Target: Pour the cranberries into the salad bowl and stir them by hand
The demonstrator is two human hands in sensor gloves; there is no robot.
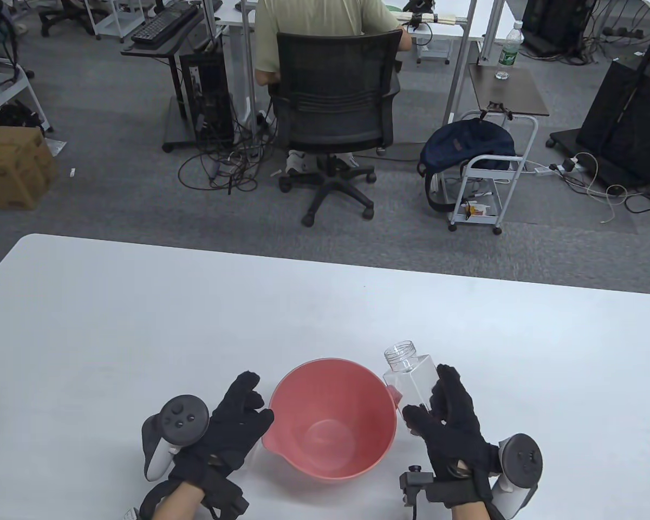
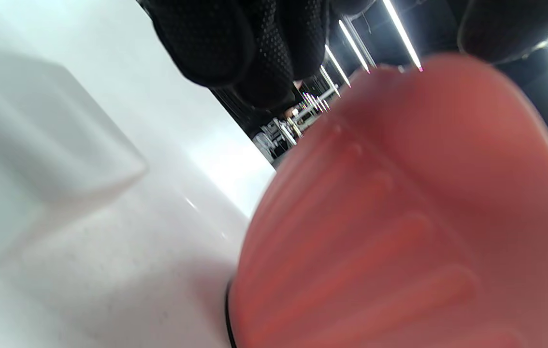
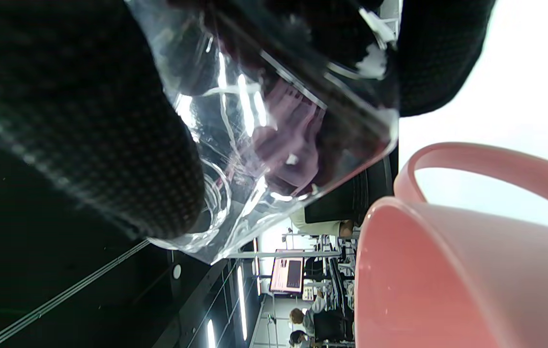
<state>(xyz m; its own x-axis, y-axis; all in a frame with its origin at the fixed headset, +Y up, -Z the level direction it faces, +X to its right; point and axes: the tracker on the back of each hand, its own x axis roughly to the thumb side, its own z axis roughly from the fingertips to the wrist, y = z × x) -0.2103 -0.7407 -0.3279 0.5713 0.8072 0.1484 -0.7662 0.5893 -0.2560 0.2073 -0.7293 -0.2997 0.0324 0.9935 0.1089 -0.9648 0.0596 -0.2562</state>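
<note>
A pink salad bowl (image 1: 333, 420) stands on the white bench (image 1: 141, 325) near its front edge, between the two hands. The left hand (image 1: 225, 428) lies against the bowl's left outer wall by its spout, fingers straight and together, thumb toward the rim; the left wrist view shows the ribbed pink wall close under those fingers (image 2: 235, 43). The right hand (image 1: 452, 428) is clamped round a clear square bottle (image 1: 409, 376), thumb on one face and fingers on the other. The bottle is uncapped, tilted with its open neck up and away from the person, and sits just beside the bowl's right rim, touching or nearly so. Dark red cranberries (image 3: 298, 145) show through the bottle's wall in the right wrist view, low in the bottle, by the fingers. The bowl's inside looks bare
</note>
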